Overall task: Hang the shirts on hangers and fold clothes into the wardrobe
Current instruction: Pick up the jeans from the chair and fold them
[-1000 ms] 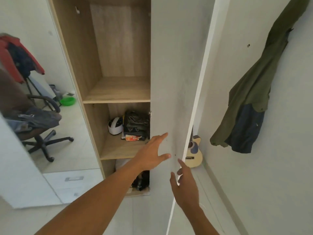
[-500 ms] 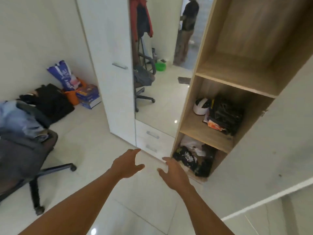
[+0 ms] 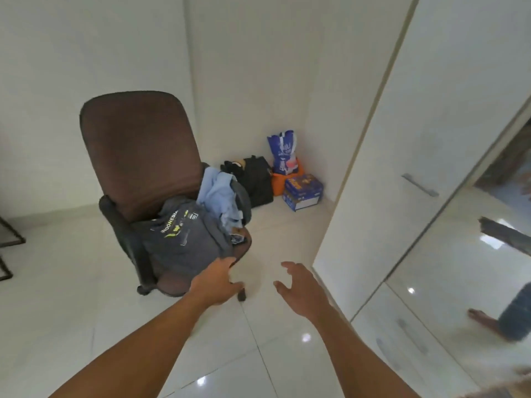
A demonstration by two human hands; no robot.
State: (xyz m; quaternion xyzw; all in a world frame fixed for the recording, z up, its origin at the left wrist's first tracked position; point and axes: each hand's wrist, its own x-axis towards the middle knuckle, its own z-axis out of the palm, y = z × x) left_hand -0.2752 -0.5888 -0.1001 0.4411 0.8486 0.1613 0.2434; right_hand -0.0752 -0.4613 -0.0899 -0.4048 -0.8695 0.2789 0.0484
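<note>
A brown office chair (image 3: 140,145) stands ahead on the left with a pile of clothes on its seat. On top lies a dark grey shirt (image 3: 184,242) with printed lettering; a light blue shirt (image 3: 219,193) is bunched behind it. My left hand (image 3: 217,281) reaches toward the front edge of the grey shirt, fingers relaxed, holding nothing. My right hand (image 3: 300,288) hovers over the floor to the right of the chair, fingers spread and empty. The white wardrobe (image 3: 408,139) rises on the right, this door closed.
In the corner behind the chair sit a black bag (image 3: 257,179), a blue-white sack (image 3: 283,152) on an orange item, and a blue box (image 3: 301,191). A mirror panel (image 3: 474,254) and drawers flank the wardrobe door. White tiled floor (image 3: 86,311) spreads around.
My view has swung left from the open wardrobe shelves to the chair with clothes. Both hands left the wardrobe door and now stretch toward the chair.
</note>
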